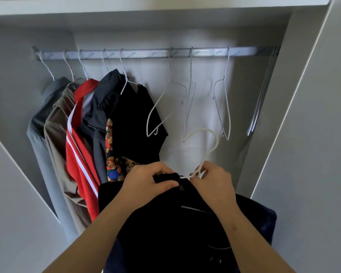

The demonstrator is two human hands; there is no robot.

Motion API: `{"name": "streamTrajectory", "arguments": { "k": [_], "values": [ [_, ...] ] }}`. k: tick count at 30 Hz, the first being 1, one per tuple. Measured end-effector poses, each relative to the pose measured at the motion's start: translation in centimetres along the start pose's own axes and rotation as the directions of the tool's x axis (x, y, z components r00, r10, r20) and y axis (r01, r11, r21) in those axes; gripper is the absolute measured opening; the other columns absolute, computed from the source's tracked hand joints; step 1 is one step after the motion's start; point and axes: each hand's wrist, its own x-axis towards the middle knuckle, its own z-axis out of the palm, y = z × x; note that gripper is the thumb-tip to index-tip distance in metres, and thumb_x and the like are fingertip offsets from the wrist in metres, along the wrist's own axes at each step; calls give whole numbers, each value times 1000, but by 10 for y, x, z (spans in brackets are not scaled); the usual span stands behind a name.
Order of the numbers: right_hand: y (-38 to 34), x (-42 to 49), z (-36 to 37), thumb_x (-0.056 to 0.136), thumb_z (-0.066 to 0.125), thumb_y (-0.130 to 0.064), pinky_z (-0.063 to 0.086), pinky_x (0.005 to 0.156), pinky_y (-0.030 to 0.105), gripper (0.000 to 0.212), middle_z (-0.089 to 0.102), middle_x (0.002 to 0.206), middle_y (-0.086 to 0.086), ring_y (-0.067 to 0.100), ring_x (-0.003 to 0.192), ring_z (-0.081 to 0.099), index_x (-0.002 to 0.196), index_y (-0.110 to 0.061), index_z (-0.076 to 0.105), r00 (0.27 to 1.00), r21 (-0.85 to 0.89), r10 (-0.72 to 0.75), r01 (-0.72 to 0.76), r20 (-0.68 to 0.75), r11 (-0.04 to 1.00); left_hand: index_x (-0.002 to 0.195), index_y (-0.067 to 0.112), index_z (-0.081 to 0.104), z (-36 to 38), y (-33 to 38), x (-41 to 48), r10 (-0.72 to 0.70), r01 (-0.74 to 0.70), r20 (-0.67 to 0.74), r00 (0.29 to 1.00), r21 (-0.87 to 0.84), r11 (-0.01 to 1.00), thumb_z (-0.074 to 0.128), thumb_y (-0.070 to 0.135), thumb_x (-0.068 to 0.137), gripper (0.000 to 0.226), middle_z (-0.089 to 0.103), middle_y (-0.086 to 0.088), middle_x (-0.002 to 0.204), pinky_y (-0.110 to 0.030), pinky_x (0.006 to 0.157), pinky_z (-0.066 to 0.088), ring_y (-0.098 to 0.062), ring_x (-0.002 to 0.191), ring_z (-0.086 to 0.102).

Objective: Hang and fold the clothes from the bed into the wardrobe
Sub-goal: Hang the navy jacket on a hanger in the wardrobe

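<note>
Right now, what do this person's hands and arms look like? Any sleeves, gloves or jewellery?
Both are bare. The left hand and right hand wear no gloves, and no ring shows on the fingers in view. The left forearm and right forearm have no sleeve, watch or bracelet as far as the bottom edge of the picture.

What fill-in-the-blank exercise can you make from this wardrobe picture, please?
1. The left hand grips a dark garment, and the right hand holds a ____ hanger.
2. The striped jacket on the rail is ____.
3. The shirt furthest left is ____.

Missing words: white; red; grey.
</note>
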Motion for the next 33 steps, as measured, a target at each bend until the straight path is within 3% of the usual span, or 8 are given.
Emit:
{"name": "streamTrajectory", "arguments": {
  "k": [9, 12, 16, 21, 25, 28, 30, 33],
  "values": [
    [14, 1, 5, 77, 65, -31, 31, 46, 13, 27, 52, 54, -6, 6, 51, 47, 59, -27, 45, 996, 42, 6, -3, -89, 999, 99, 22, 71, -23, -26, -5, 140, -144, 37, 989, 351, 925, 62, 46, 77, 33, 70, 11, 87, -18, 68, 48, -5, 79, 64],
    [24, 3, -1, 75, 67, -27, 35, 50, 18, 27, 55, 57, -6, 8, 57, 51, 56, -24, 48, 990, 103, 53, -40, -132, 994, 87, 19, 72, -23, -28, -5, 298, -265, 5, 955, 474, 840, 47, 53, 80, 43, 69, 9, 78, -10, 57, 41, -6, 69, 64],
    [30, 5, -6, 74, 69, -24, 33, 51, 17, 22, 59, 64, -7, 6, 62, 53, 58, -21, 53, 986, 128, 83, -65, -142, 990, 69, 14, 70, -30, -40, -6, 385, -278, -49, 922, 607, 744, 15, 56, 96, 74, 61, 4, 65, -19, 42, 42, -12, 58, 59],
    [31, 3, -4, 77, 69, -24, 34, 51, 18, 30, 57, 61, -7, 7, 60, 51, 55, -21, 50, 986, 149, 95, -74, -138, 986, 60, 11, 64, -38, -46, -9, 465, -208, -219, 858, 679, 704, 18, 38, 102, 68, 55, 2, 54, -17, 45, 25, -16, 46, 52],
    [38, 2, -9, 79, 67, -23, 35, 51, 21, 28, 56, 60, -5, 13, 61, 52, 56, -19, 51, 979, 179, 142, -114, -150, 977, 55, 2, 56, -53, -55, -9, 285, 25, -403, 870, 613, 790, 12, 49, 99, 78, 49, -9, 48, -28, 38, 34, -23, 40, 48],
    [39, 2, -7, 77, 68, -22, 33, 51, 22, 29, 56, 60, -7, 12, 60, 51, 55, -20, 50, 973, 158, 154, -127, -169, 979, 55, 5, 48, -66, -59, -3, 66, 213, -432, 899, 565, 797, 9, 67, 87, 80, 39, -6, 48, -32, 42, 35, -26, 42, 45],
    [35, 1, 0, 75, 69, -22, 35, 51, 23, 29, 56, 61, -7, 11, 58, 51, 55, -21, 50, 978, 147, 145, -124, -147, 981, 61, 7, 55, -60, -50, 1, 104, 157, -358, 928, 628, 762, 22, 57, 85, 65, 49, -7, 56, -34, 47, 41, -30, 53, 54],
    [26, 1, 10, 73, 70, -23, 36, 51, 21, 29, 54, 57, -6, 9, 55, 49, 54, -22, 48, 986, 151, 118, -100, -116, 984, 82, 14, 66, -25, -28, 4, 264, -222, 23, 964, 616, 756, 36, 52, 85, 48, 62, -4, 77, -37, 67, 47, -25, 75, 60]
  ]
}}
